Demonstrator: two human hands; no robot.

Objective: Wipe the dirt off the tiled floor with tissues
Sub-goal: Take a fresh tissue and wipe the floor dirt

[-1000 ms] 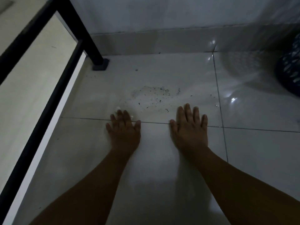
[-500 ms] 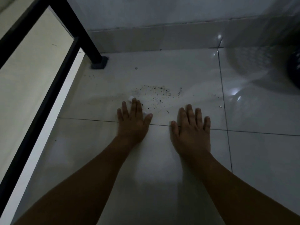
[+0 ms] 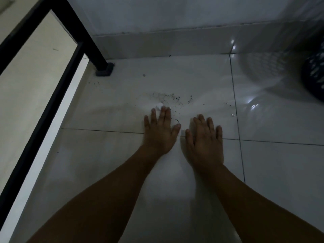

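Tissue: white, mostly hidden under left hand; only a small bit shows past the middle fingertips. Can't tell how much sits under the palm.

Left hand: flat, fingers straight and slightly spread, pressing the tissue onto the floor.

Dirt: band of dark specks just beyond the tissue, reaching its far edge and trailing right. A few more specks lie beside the left index finger, with strays near the vertical grout line.

Right hand: just beside the left, thumbs near but apart. Palm down, fingers straight, holds nothing.

Both hands straddle the horizontal grout line.

Floor is glossy pale tile in dim light, with blurry reflections.

Left side: black frame, its leg ending in a foot on the floor, a few specks near it. Skirting runs along the wall behind. A dark perforated basket sits at the right edge, blurred, well apart from the hands.
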